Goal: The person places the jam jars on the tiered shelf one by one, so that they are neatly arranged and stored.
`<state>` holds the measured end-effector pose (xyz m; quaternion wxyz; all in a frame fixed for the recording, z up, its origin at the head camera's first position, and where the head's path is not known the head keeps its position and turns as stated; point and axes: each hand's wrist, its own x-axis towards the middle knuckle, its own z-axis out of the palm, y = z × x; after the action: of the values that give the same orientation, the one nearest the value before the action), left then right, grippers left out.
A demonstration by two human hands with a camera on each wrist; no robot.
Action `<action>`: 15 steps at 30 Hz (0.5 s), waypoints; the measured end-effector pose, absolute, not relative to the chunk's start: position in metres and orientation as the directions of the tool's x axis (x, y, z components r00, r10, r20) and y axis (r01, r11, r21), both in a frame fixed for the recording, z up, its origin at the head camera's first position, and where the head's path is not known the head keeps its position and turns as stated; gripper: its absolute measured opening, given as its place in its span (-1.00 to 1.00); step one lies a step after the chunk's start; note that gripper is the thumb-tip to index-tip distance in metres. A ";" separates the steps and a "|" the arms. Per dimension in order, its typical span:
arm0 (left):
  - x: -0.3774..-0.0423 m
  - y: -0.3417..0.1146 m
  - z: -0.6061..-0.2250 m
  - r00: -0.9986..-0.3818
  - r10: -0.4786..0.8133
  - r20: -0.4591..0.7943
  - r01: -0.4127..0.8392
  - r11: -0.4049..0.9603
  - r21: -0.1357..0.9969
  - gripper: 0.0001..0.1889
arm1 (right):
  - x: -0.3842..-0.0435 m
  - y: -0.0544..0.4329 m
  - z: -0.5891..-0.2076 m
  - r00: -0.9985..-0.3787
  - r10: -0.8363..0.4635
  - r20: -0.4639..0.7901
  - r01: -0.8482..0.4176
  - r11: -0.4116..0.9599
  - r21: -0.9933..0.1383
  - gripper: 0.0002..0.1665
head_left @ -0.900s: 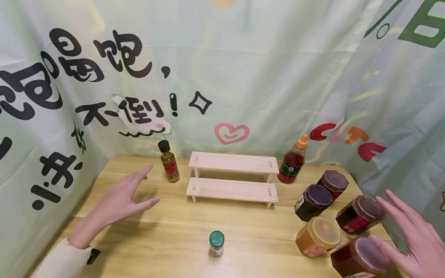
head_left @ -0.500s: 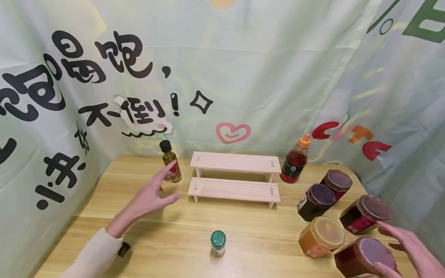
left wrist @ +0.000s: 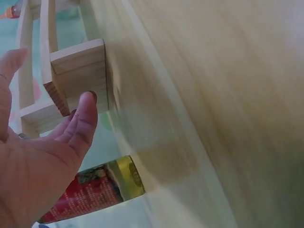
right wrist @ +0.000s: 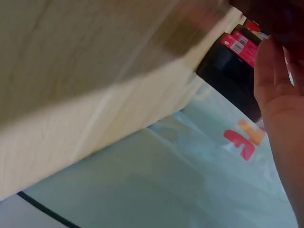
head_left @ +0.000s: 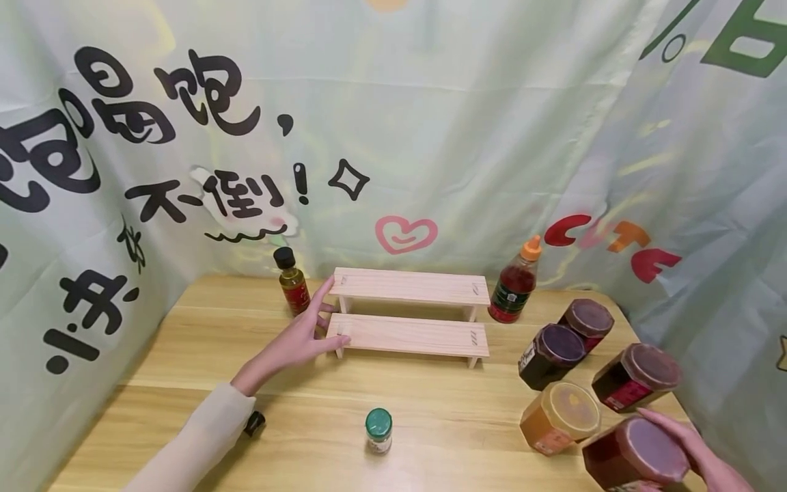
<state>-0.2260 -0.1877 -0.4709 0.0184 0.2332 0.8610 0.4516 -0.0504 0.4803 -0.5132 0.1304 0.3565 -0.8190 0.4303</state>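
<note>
1. Left hand (head_left: 295,342), mine: fingers spread, thumb held apart from them, at the left end of the rack. Whether the fingertips touch the wood I cannot tell.
2. Rack (head_left: 408,335), pale wood, two tiers: upright at the far middle of the table (head_left: 443,410), upper tier behind the lower.
3. Right hand (head_left: 703,451), mine: fingers along the right side of the near-right jar. My thumb is hidden; whether I grip the jar I cannot tell.
4. Near-right jar (head_left: 636,454), dark red, faceted: nearest of five jars at the right of the table.
5. Amber jar (head_left: 561,418): just left of and beyond it.
6. Three dark jars (head_left: 637,378): farther off, two of them close together.
7. Oil bottle (head_left: 292,283), black cap, red label: upright, left of the rack, partly behind my left hand.
8. Red sauce bottle (head_left: 514,290), orange tip: upright, just right of the rack.
9. Small bottle (head_left: 378,430), green cap: upright, near middle.
10. Printed cloth (head_left: 479,137), pale green: hung behind the table.
</note>
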 end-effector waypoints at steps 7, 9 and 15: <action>-0.231 -0.189 -0.473 -0.899 0.415 0.140 0.329 0.427 0.843 0.27 | -0.022 0.461 -0.498 -0.938 -0.186 0.294 -0.338 0.688 -0.642 0.27; -0.230 -0.188 -0.474 -0.899 0.417 0.135 0.316 0.402 0.859 0.25 | -0.023 0.465 -0.495 -0.938 -0.207 0.278 -0.342 0.690 -0.638 0.31; -0.229 -0.185 -0.475 -0.897 0.417 0.146 0.317 0.377 0.870 0.19 | -0.027 0.477 -0.497 -0.942 -0.252 0.222 -0.336 0.700 -0.630 0.34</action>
<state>-0.2294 -0.1849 -0.4748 0.0490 0.2215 0.8283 0.5124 -0.0273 0.4766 -0.4965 0.0592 0.1599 -0.9200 0.3530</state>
